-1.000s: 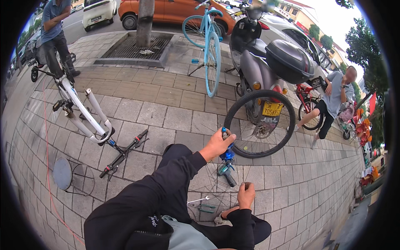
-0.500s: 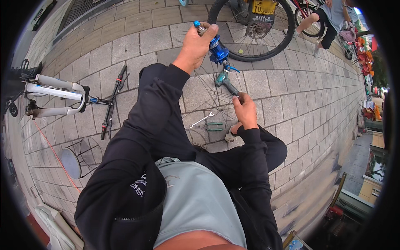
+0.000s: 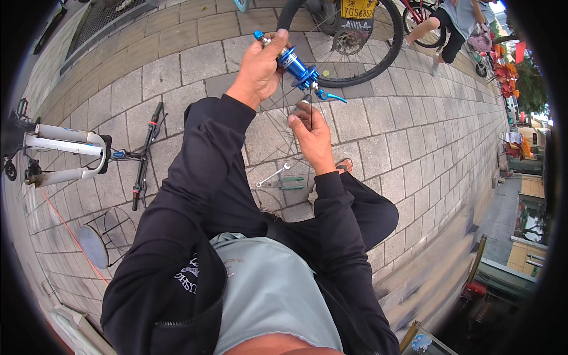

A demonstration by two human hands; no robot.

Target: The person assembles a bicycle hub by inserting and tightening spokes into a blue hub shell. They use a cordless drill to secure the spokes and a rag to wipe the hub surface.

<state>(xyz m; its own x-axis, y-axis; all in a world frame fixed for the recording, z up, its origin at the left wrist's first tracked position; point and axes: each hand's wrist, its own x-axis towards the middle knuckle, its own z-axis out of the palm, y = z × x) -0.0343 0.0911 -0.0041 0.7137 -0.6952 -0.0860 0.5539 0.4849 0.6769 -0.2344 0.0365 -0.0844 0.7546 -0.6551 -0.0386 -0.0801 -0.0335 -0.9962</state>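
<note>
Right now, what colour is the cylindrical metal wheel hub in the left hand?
The metal hub is shiny blue; it shows best in the head view.

A wrench [image 3: 273, 175] and green-handled pliers [image 3: 292, 179] lie on grey paving [image 3: 414, 171]; a stool [image 3: 93, 245] too.

The hub [image 3: 297, 66] is deep blue, and the lever [image 3: 334, 96] at its lower end is lighter blue. Beyond the hub, the tyre [image 3: 397, 42] is black. On the person's side of the hub, the wrench [image 3: 273, 176] is silver and the pliers [image 3: 293, 178] have green handles. Beneath the hub, the paving [image 3: 408, 142] shows grey blocks.
</note>
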